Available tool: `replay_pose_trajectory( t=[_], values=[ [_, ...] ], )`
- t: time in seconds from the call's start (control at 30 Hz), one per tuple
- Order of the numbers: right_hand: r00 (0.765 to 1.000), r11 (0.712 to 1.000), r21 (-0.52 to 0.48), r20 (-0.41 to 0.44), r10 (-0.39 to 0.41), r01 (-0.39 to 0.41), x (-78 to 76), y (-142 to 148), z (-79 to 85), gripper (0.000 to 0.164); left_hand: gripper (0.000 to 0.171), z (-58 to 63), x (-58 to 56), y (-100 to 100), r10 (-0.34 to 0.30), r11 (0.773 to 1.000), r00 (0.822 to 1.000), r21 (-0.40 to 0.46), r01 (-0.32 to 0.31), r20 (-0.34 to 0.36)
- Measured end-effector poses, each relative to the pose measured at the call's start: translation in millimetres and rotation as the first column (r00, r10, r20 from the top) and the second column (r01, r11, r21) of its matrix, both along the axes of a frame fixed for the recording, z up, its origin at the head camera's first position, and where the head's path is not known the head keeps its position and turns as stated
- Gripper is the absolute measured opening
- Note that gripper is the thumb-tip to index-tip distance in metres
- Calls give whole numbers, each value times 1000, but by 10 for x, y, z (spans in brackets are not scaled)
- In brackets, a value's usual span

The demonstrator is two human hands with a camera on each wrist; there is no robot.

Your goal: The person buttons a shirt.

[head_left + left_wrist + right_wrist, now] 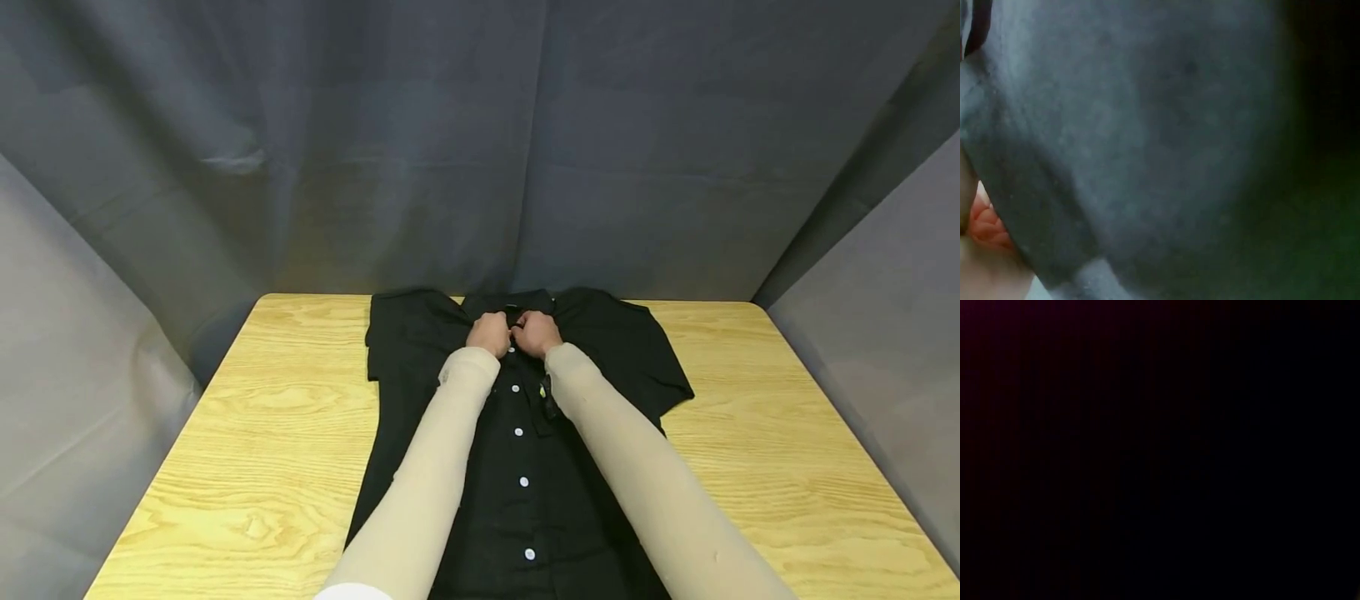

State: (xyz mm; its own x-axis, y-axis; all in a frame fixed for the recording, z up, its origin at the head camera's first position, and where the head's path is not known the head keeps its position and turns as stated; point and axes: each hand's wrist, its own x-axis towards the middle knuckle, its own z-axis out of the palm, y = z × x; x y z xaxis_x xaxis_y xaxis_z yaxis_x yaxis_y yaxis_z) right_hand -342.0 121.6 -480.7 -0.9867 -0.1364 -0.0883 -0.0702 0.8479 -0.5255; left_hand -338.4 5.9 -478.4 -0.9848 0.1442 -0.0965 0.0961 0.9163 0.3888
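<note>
A black short-sleeved shirt [566, 500] lies front side up, with a line of white buttons down its middle. Just below the collar [480, 305], my left hand [489, 334] pinches the front edge with curled fingers. Close beside it, my right hand [536, 334] grips the other side of the opening near the top buttons. The fingertips are mostly hidden, so which button they touch cannot be seen. Dark cloth [1129, 125] fills most of the left wrist view, with part of a hand [991, 269] at lower left. The right wrist view is almost wholly black.
Under the shirt is a light wooden table [247, 433], its far edge just behind the collar. A dark grey curtain [420, 150] hangs behind it, and paler cloth panels [67, 400] stand along both sides.
</note>
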Motion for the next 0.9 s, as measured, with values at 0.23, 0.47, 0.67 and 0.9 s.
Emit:
replay_pose_trajectory(
  t=[0.23,0.47,0.67,0.9],
  values=[
    [996,994,-81,-50,69,-73,-36,42,-14,19,17,-45,-36,-28,37,998,999,45,-36,-16],
    [1000,999,-53,-31,4,-6,-37,39,-44,23,18,-29,-10,-70,105,971,994,215,-102,-6],
    [999,998,-63,-27,-24,22,-16,56,-60,19,16,-11,7,-76,142,954,990,265,-142,21],
    [999,996,-84,-35,-3,0,-13,121,-79,20,16,1,57,-18,176,943,984,280,-178,33]
  ],
)
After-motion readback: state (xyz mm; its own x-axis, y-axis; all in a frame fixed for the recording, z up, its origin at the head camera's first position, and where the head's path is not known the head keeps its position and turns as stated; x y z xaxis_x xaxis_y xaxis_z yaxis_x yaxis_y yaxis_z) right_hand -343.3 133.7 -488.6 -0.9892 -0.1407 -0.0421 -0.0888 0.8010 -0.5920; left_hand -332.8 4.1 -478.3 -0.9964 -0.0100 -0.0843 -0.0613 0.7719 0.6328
